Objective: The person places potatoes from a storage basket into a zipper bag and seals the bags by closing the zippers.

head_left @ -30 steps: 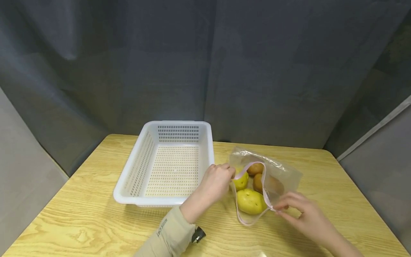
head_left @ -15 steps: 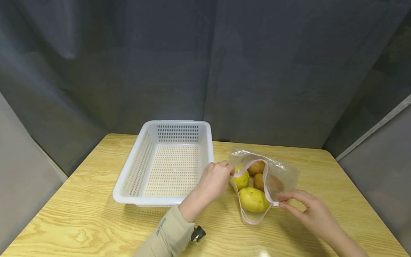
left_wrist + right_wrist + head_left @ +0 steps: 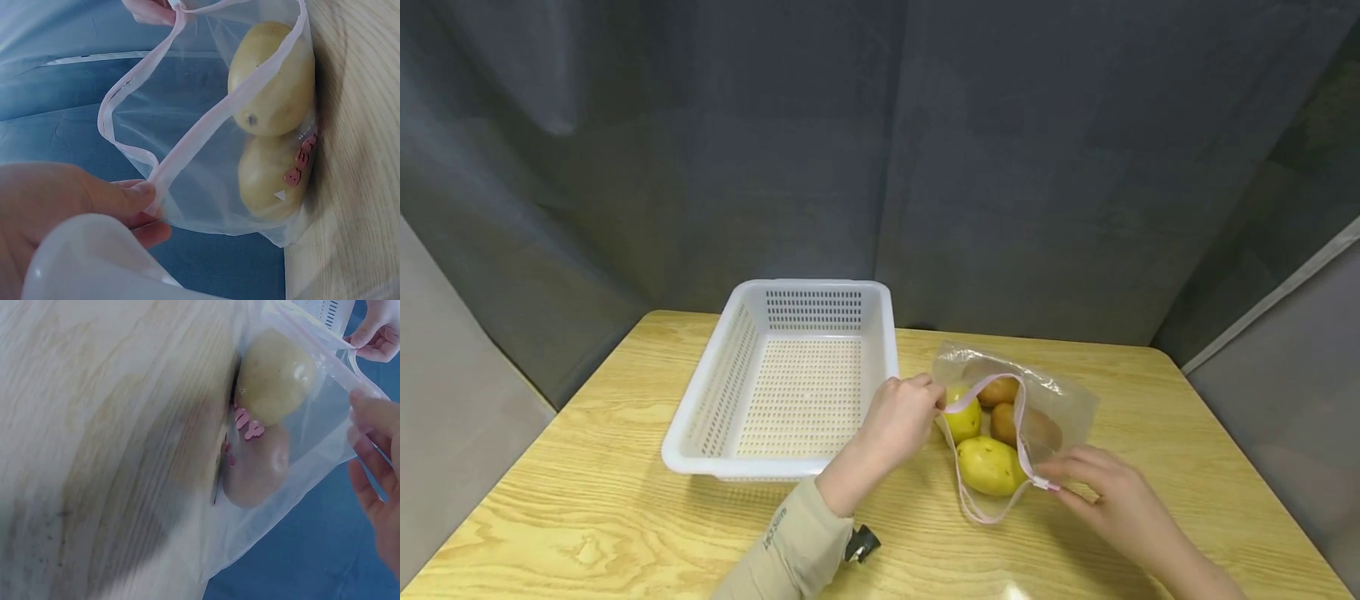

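A clear zip bag (image 3: 1075, 408) with a pink-edged mouth lies on the table, its mouth gaping toward me. Inside are two yellow potatoes (image 3: 990, 467) and two brown, potato-like pieces (image 3: 1033, 427). My left hand (image 3: 901, 425) pinches the mouth's left corner between thumb and fingers, as the left wrist view shows. At the opposite corner, my right hand (image 3: 1112, 500) pinches the edge by a small white and pink slider (image 3: 1045, 483). Pink lettering (image 3: 301, 161) marks the bag's side in the left wrist view.
A white perforated plastic basket (image 3: 700, 400) stands left of the bag, beside my left hand, with nothing in it. A small black object (image 3: 862, 544) shows beside the left sleeve. The wooden table (image 3: 587, 508) ends at a dark curtain (image 3: 880, 167) behind.
The right hand shifted slightly right and up with the bag's corner, then came back down a little. The nearest yellow potato rolled or slid slightly right. The left hand keeps its hold.
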A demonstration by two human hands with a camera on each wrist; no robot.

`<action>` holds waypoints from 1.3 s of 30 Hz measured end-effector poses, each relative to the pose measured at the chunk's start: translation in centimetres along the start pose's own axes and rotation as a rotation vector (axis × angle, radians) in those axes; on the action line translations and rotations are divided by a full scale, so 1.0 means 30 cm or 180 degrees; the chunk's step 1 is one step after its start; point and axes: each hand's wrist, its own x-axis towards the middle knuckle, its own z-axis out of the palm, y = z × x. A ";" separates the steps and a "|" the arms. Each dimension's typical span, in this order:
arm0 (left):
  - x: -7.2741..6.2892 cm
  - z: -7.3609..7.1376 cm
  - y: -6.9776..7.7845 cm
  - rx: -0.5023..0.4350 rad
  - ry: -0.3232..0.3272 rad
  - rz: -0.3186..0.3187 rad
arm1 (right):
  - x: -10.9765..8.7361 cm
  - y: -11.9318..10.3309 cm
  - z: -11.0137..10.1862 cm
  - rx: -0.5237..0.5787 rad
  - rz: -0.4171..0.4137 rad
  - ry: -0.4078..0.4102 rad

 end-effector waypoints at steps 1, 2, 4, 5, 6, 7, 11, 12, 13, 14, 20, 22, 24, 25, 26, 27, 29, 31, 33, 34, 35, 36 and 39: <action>0.001 -0.001 -0.001 -0.0005 0.0000 -0.0009 | 0.002 0.001 0.000 -0.0072 -0.0029 0.0015; 0.001 -0.002 -0.003 -0.0002 0.0007 -0.0020 | 0.005 0.003 -0.003 -0.0164 -0.0048 0.0023; 0.001 -0.004 -0.007 -0.0017 0.0014 -0.0057 | 0.009 0.006 -0.010 -0.0232 -0.0066 0.0063; 0.000 -0.007 -0.009 -0.0032 0.0018 -0.0083 | 0.010 0.008 -0.015 -0.0210 -0.0059 0.0081; -0.001 -0.009 -0.012 -0.0050 0.0017 -0.0113 | 0.012 0.009 -0.022 -0.0185 -0.0045 0.0098; -0.002 -0.010 -0.015 -0.0074 0.0015 -0.0145 | 0.013 0.011 -0.029 -0.0148 -0.0029 0.0114; -0.006 -0.014 -0.028 -0.0124 0.0053 -0.0211 | 0.021 0.013 -0.058 0.0008 0.0009 0.0194; -0.007 -0.013 -0.032 -0.0124 0.0074 -0.0211 | 0.022 0.013 -0.066 0.0003 0.0027 0.0202; -0.008 -0.013 -0.035 -0.0129 0.0099 -0.0209 | 0.024 0.014 -0.072 -0.0011 0.0024 0.0227; -0.008 -0.012 -0.039 -0.0125 0.0124 -0.0204 | 0.026 0.014 -0.079 -0.0026 0.0039 0.0238; -0.014 -0.019 -0.056 -0.0416 0.0165 -0.0353 | 0.025 0.029 -0.114 0.0034 0.0050 0.0432; -0.017 -0.023 -0.060 -0.0567 0.0153 -0.0422 | 0.024 0.038 -0.122 0.0049 0.0010 0.0534; -0.020 -0.025 -0.065 -0.0655 0.0165 -0.0466 | 0.023 0.047 -0.130 0.0035 -0.0001 0.0587; -0.021 -0.026 -0.066 -0.0687 0.0171 -0.0477 | 0.020 0.051 -0.135 0.0017 0.0016 0.0604; -0.021 -0.026 -0.068 -0.0711 0.0185 -0.0483 | 0.018 0.054 -0.140 0.0006 0.0034 0.0615; -0.022 -0.026 -0.069 -0.0729 0.0208 -0.0489 | 0.014 0.057 -0.146 -0.0021 0.0065 0.0609; -0.022 -0.024 -0.074 -0.0749 0.0264 -0.0498 | 0.006 0.064 -0.155 -0.0028 0.0110 0.0634; -0.024 -0.023 -0.079 -0.0781 0.0316 -0.0503 | -0.002 0.071 -0.162 0.0013 0.0161 0.0666; -0.025 -0.020 -0.084 -0.0808 0.0369 -0.0509 | -0.009 0.078 -0.169 0.0030 0.0206 0.0701; -0.025 -0.018 -0.086 -0.0814 0.0387 -0.0509 | -0.011 0.081 -0.172 0.0045 0.0209 0.0740; -0.025 -0.017 -0.087 -0.0829 0.0401 -0.0512 | -0.012 0.083 -0.177 0.0033 0.0234 0.0750; -0.025 -0.015 -0.088 -0.0831 0.0405 -0.0520 | -0.013 0.084 -0.181 0.0015 0.0253 0.0768; -0.023 -0.015 -0.089 -0.0802 0.0445 -0.0547 | -0.008 0.087 -0.194 -0.0091 0.0317 0.0801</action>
